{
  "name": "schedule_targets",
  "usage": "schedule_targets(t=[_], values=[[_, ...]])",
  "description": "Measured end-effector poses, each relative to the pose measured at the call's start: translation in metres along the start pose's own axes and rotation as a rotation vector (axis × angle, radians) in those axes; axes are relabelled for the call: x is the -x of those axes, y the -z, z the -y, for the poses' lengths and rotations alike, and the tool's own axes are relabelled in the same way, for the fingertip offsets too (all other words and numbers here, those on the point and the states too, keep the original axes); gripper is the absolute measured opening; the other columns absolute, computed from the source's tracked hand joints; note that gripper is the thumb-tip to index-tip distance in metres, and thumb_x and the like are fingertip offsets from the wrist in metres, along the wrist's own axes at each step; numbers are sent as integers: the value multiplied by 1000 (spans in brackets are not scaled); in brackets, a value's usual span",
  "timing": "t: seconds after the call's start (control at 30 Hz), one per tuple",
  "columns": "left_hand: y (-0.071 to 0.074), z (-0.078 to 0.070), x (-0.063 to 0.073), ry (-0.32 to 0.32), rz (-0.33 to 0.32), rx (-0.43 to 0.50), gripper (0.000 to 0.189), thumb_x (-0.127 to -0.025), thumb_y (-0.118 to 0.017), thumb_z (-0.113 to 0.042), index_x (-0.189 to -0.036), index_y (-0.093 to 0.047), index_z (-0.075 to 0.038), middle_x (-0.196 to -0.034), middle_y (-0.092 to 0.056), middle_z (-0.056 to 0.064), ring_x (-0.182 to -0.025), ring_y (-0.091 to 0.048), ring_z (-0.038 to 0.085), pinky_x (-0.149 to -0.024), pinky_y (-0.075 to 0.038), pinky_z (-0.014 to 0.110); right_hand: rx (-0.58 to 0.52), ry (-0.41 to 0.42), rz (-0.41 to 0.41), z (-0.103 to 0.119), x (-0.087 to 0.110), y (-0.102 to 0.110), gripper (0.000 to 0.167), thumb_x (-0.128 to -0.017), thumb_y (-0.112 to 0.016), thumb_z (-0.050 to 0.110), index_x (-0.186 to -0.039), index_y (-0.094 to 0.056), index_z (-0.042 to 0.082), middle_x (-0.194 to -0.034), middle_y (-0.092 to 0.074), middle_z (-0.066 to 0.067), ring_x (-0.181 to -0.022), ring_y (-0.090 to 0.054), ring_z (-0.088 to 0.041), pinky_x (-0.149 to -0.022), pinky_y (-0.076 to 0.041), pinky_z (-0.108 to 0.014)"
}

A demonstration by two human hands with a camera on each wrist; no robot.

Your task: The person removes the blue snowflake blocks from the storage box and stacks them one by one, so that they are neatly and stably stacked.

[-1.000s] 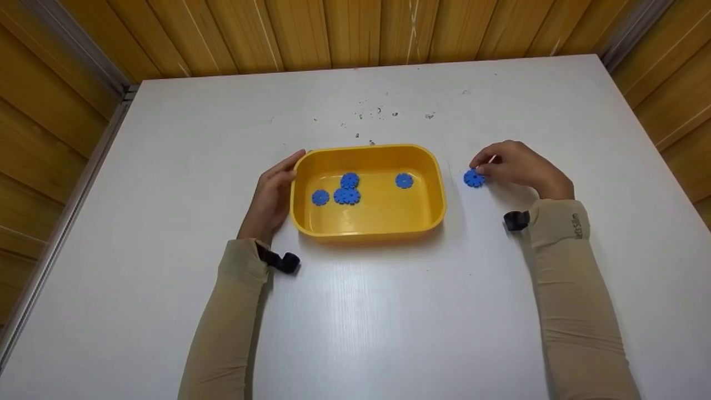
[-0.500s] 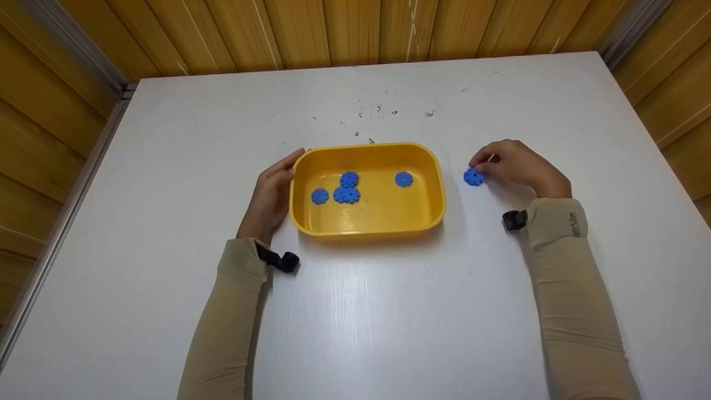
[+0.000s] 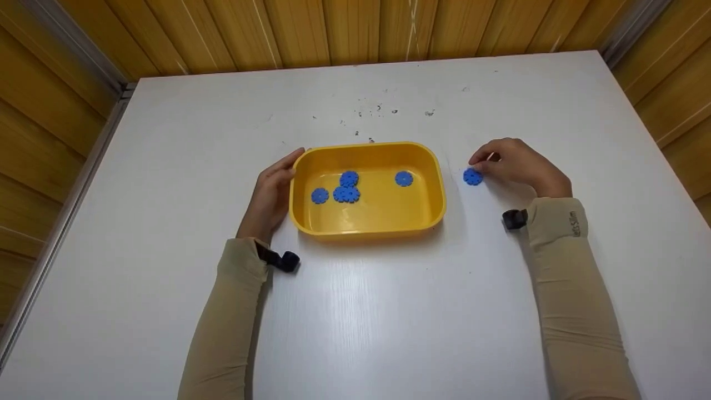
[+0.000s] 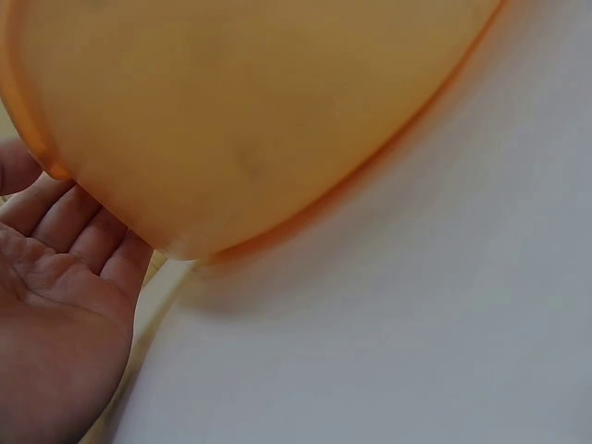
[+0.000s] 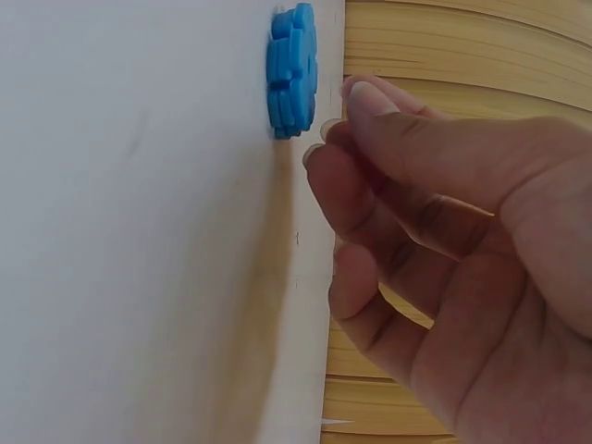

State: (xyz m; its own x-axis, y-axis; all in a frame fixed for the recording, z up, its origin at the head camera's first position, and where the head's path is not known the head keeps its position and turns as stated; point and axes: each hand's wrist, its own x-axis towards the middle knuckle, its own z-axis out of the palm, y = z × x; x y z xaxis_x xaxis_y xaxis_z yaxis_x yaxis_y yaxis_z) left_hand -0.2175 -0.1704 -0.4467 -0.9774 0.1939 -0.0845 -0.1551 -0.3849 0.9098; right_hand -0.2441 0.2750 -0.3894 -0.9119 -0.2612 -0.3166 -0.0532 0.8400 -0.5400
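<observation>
A yellow plastic box [image 3: 366, 236] stands on the table with several blue notched discs [image 3: 404, 178] lying in it, some overlapping. My left hand [image 3: 270, 191] holds the box's left end; in the left wrist view its thumb is at the rim and its fingers [image 4: 83, 227] lie against the outer wall. To the right of the box, a small stack of blue notched discs [image 5: 294, 72] rests on the table. My right hand [image 3: 519, 164] hovers beside this stack. In the right wrist view a narrow gap separates the loosely bent fingers [image 5: 338, 190] from the discs.
The white table [image 3: 361, 322] has small dark marks [image 3: 395, 111] behind the box. Yellow wood-patterned panels [image 3: 355, 33] rise beyond its far edge and at both sides. Each wrist carries a small black camera [image 3: 515, 219].
The right fingers touched the top of the blue disc stack earlier and have now drawn slightly off it. The left hand and the box stay in place.
</observation>
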Motion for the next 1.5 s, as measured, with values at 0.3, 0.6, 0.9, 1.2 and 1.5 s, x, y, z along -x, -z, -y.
schedule_targets(t=[0.3,0.6,0.9,1.2,1.5], values=[[-2,-1,2,3,-4,13,47,-96,-42,-4,-143,-44,-4,-147,-47,5,-137,-43,17,-114,-35,31,-3,10,-8,7,1,0,33,-94,-60,30,-118,-65,8,-118,-61,-15,-108,-49,-30,-99,-42,-49],[-4,-2,1,6,-13,7,46,-96,-45,-5,-142,-45,-7,-147,-47,2,-136,-44,15,-112,-38,28,4,38,10,24,2,5,38,-95,-59,30,-123,-62,6,-122,-61,-17,-113,-51,-31,-106,-39,-54],[-3,-1,1,7,-11,8,48,-96,-44,-4,-144,-43,-6,-147,-47,2,-135,-45,14,-112,-38,28,28,92,14,51,0,12,39,-95,-59,30,-124,-62,4,-121,-62,-17,-108,-55,-30,-101,-46,-51],[-1,-1,1,-5,2,0,49,-96,-42,-4,-145,-40,-2,-148,-46,5,-138,-41,18,-114,-35,31,100,204,5,83,-6,15,29,-95,-60,22,-118,-66,6,-112,-68,-12,-95,-61,-24,-88,-53,-40],[0,-2,2,-8,-17,-12,48,-96,-41,-3,-144,-42,-3,-147,-47,4,-138,-42,15,-115,-33,32,134,294,57,124,-15,13,28,-94,-59,17,-118,-66,4,-112,-67,-12,-96,-61,-24,-88,-55,-40]])
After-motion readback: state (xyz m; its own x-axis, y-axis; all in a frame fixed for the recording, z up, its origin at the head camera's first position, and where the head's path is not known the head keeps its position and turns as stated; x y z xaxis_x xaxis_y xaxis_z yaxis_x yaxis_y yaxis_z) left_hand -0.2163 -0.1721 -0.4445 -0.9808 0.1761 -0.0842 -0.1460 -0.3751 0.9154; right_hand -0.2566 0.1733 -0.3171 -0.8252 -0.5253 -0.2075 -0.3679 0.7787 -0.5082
